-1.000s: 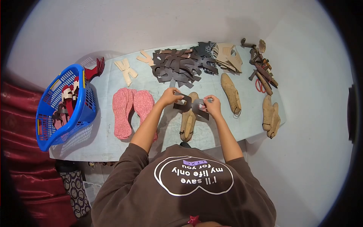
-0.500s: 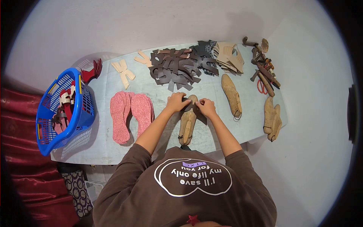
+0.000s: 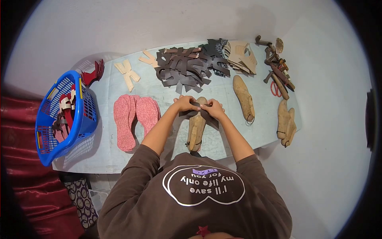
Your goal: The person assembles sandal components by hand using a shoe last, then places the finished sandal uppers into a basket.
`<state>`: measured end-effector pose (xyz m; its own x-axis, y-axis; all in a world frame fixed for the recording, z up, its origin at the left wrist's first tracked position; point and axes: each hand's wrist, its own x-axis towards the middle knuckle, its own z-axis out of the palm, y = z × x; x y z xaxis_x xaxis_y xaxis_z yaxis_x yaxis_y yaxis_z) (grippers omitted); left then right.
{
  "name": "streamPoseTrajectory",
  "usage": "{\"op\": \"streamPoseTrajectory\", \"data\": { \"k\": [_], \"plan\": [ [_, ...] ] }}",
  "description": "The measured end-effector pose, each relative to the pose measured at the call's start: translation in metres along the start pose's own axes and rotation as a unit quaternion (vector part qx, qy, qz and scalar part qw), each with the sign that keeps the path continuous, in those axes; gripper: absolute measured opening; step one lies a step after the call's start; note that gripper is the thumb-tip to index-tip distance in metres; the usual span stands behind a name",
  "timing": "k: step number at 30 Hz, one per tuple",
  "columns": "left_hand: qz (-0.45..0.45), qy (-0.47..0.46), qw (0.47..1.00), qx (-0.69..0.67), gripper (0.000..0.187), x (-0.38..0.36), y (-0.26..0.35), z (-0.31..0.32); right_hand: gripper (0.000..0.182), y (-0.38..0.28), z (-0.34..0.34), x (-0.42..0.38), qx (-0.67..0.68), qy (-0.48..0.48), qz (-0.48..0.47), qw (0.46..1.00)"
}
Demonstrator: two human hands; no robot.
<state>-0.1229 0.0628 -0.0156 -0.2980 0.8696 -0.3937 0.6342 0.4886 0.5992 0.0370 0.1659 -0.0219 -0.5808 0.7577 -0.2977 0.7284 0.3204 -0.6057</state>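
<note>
A wooden shoe last (image 3: 195,129) lies in front of me, its toe pointing away from me. Across its front part sits a dark brown cut shoe upper (image 3: 211,118), whose strips stick out on both sides. My left hand (image 3: 185,104) pinches the upper from the left, thumb and fingers closed. From the right, my right hand (image 3: 215,108) grips it the same way. The fingertips of both hands nearly meet above the last and cover part of it. A dark cord is at the heel end of the last.
Pink insoles (image 3: 126,123) lie to the left, beside a blue basket (image 3: 84,115). Brown uppers (image 3: 183,67) are piled behind, with beige pieces (image 3: 241,59) alongside. More lasts (image 3: 243,97) and hand tools (image 3: 279,75) lie to the right on the pale table (image 3: 167,153).
Both hands have drawn closer together over the last, bringing parts of the brown upper toward the middle. A strip now shows on the left side. The view has shifted slightly.
</note>
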Motion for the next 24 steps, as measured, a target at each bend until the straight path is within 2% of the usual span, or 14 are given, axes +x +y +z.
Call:
{"op": "streamPoseTrajectory", "data": {
  "k": [2,4,6,8,9,11,15,22,24],
  "plan": [
    [0.044,0.005,0.994,-0.097,0.070,0.006,-0.016,0.007,0.052,-0.002,-0.002,-0.004,0.005,0.012,-0.024,1.000],
    [0.031,0.013,0.995,-0.095,0.069,-0.017,0.003,-0.010,0.051,-0.007,-0.005,-0.008,0.010,0.022,-0.052,0.998],
    [0.017,0.021,0.996,-0.090,0.069,-0.035,0.016,-0.021,0.051,-0.011,-0.011,-0.014,0.097,-0.014,-0.092,0.991],
    [0.049,0.084,0.992,-0.076,0.067,-0.047,0.021,-0.023,0.050,-0.014,-0.017,-0.021,0.108,-0.013,-0.110,0.988],
    [0.050,0.084,0.992,-0.076,0.067,-0.054,0.024,-0.023,0.050,-0.017,-0.022,-0.026,0.118,-0.012,-0.127,0.985],
    [0.079,0.145,0.983,-0.078,0.062,-0.065,0.030,-0.024,0.051,-0.024,-0.031,-0.035,0.091,0.007,-0.153,0.984],
    [0.109,0.175,0.975,-0.080,0.055,-0.083,0.039,-0.029,0.054,-0.032,-0.044,-0.055,0.048,0.048,-0.206,0.976],
    [0.189,0.224,0.955,-0.040,0.051,-0.108,0.055,-0.034,0.058,-0.044,-0.064,-0.089,0.072,0.030,-0.206,0.975],
    [0.213,0.232,0.948,-0.040,0.050,-0.112,0.060,-0.034,0.057,-0.049,-0.071,-0.099,0.033,0.035,-0.213,0.976]
  ]
}}
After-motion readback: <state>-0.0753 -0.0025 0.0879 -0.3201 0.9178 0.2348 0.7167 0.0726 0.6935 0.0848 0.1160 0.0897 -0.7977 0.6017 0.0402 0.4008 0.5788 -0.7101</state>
